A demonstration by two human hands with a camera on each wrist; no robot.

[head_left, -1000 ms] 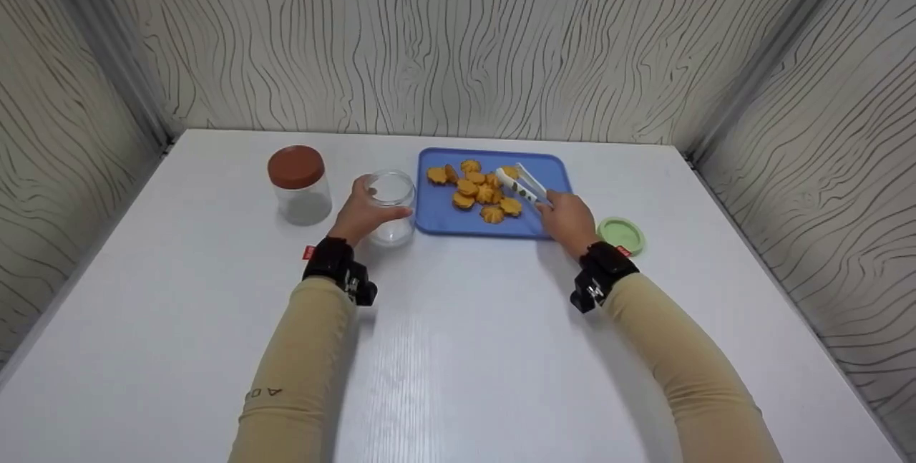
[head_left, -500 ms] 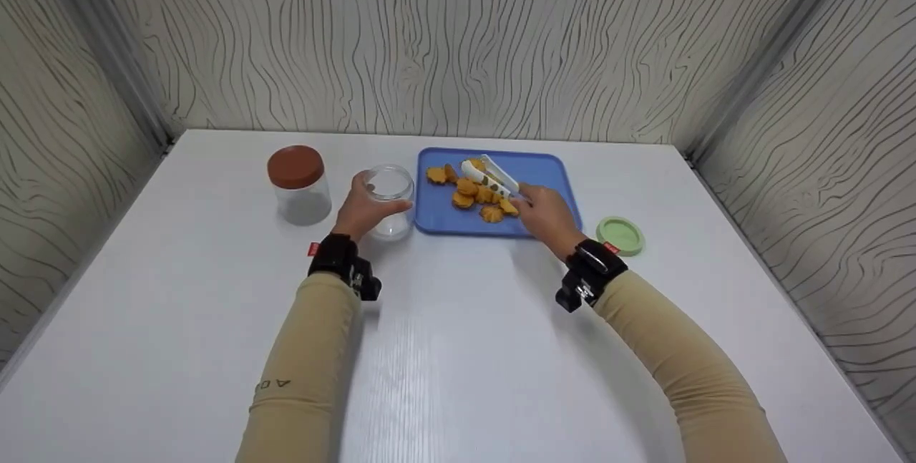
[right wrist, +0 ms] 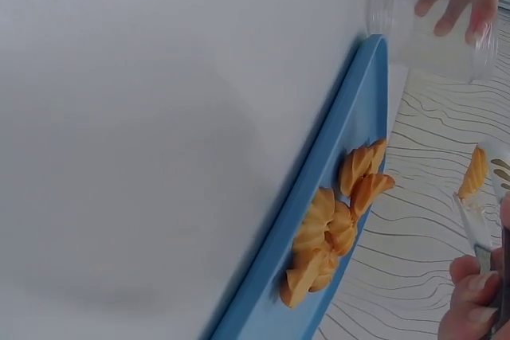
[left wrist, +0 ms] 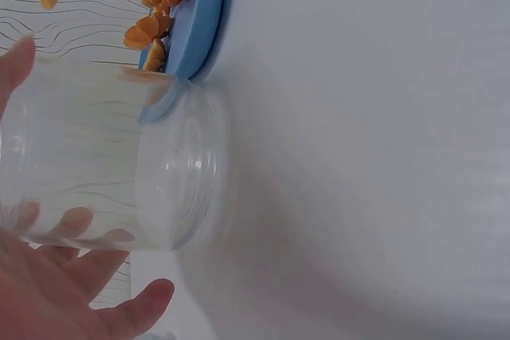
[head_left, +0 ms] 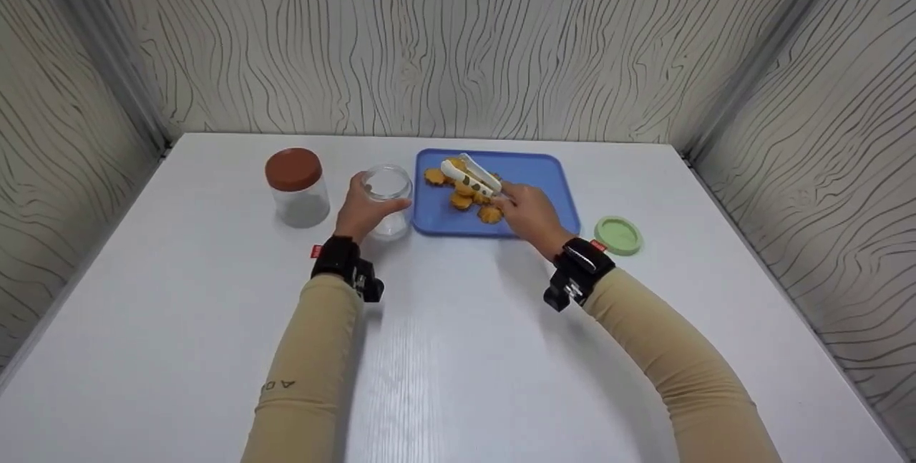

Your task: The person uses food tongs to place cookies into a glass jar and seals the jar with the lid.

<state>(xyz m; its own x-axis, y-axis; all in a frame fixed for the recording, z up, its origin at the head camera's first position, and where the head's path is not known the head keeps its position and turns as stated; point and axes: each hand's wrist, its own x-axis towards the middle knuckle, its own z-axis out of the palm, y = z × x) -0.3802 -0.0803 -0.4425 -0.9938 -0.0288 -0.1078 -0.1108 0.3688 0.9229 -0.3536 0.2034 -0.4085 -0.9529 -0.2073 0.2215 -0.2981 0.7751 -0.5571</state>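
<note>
My left hand [head_left: 360, 211] grips a clear, lidless jar [left wrist: 96, 157] standing left of the blue tray [head_left: 540, 180], the thumb along the near side and the fingers around the far side. Whether the base touches the table is hard to tell. In my right hand [head_left: 533, 218] are white tongs [head_left: 465, 178] with a dark spotted pattern, raised above the tray. Between their tips sits one ridged golden cookie [right wrist: 475, 173]. Several similar cookies [head_left: 490, 215] lie heaped on the tray, partly hidden beneath the tongs. No cookie shows inside the jar.
Left of my left hand stands another clear jar [head_left: 302, 209] with a brown screw lid [head_left: 293, 169]. A round pale green lid [head_left: 618, 236] lies right of the tray, near my right wrist. Behind the white table [head_left: 458, 348] rises a wood-patterned wall [head_left: 444, 41].
My right hand has carried the tongs and their cookie leftward across the tray, toward the jar. My left hand has stayed nearly in place, still holding the jar.
</note>
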